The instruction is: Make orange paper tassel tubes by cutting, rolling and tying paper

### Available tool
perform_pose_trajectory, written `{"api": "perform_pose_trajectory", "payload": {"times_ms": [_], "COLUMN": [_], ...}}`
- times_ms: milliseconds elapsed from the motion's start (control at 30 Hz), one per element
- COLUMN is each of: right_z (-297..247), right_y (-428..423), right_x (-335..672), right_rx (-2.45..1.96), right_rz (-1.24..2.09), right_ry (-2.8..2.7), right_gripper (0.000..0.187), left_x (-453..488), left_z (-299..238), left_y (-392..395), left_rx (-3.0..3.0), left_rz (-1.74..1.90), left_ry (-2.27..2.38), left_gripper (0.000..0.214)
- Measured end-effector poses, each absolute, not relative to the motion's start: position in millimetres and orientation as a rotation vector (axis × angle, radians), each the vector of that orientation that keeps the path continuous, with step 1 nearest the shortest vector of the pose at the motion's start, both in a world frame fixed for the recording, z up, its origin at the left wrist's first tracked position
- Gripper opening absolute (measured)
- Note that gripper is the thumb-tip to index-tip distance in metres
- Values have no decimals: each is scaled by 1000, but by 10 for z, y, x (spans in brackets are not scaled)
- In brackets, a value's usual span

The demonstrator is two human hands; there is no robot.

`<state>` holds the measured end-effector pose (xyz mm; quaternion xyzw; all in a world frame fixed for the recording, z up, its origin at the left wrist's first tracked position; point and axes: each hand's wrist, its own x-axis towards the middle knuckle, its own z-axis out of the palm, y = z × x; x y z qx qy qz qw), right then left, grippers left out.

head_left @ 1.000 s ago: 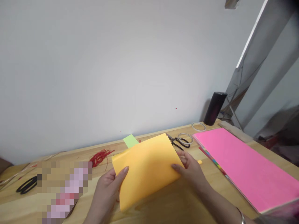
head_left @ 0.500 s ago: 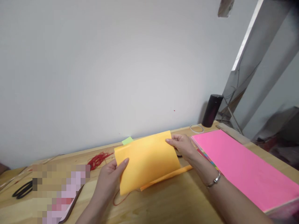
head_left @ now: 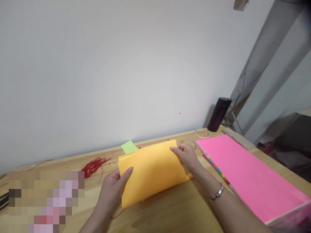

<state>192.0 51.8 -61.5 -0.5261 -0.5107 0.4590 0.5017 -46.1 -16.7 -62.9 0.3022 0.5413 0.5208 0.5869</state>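
Observation:
A folded sheet of yellow-orange paper (head_left: 150, 173) is held up above the wooden table (head_left: 155, 218), gripped at both ends. My left hand (head_left: 116, 182) pinches its left edge, thumb on the front face and fingers behind. At the upper right corner, my right hand (head_left: 186, 156) holds it the same way, and a silver bracelet (head_left: 218, 192) is on that wrist. An orange strip (head_left: 189, 176) shows behind the sheet's lower right corner. Part of a red string (head_left: 117, 215) lies below the sheet's lower left corner.
Pink paper (head_left: 247, 174) in a stack lies on the right. Behind it stand a black cylinder (head_left: 219, 114) and a white ring (head_left: 202, 132). Red string (head_left: 94, 166) is bunched at left, beside a light green paper (head_left: 129, 147). Black scissor handles (head_left: 4, 200) show at the far left; a blurred patch covers things there.
The yellow-orange paper has come down slightly and now covers most of the orange strip. More of the green paper shows. The view has shifted a little.

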Motion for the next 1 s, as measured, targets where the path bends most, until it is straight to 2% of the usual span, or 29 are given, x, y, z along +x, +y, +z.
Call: {"api": "perform_pose_trajectory", "payload": {"times_ms": [433,1000], "right_z": [-671,-710], "right_y": [477,454], "right_x": [1931,1936], "right_rx": [-1390,-1441], "right_rz": [936,986], "right_ry": [-1353,-1355], "right_gripper": [44,42], "left_x": [-513,-505], "left_z": [-698,-657], "left_y": [-181,-187], "left_rx": [782,794], "left_rz": [1287,1331], "left_ry": [1215,1221], "left_gripper": [39,39]}}
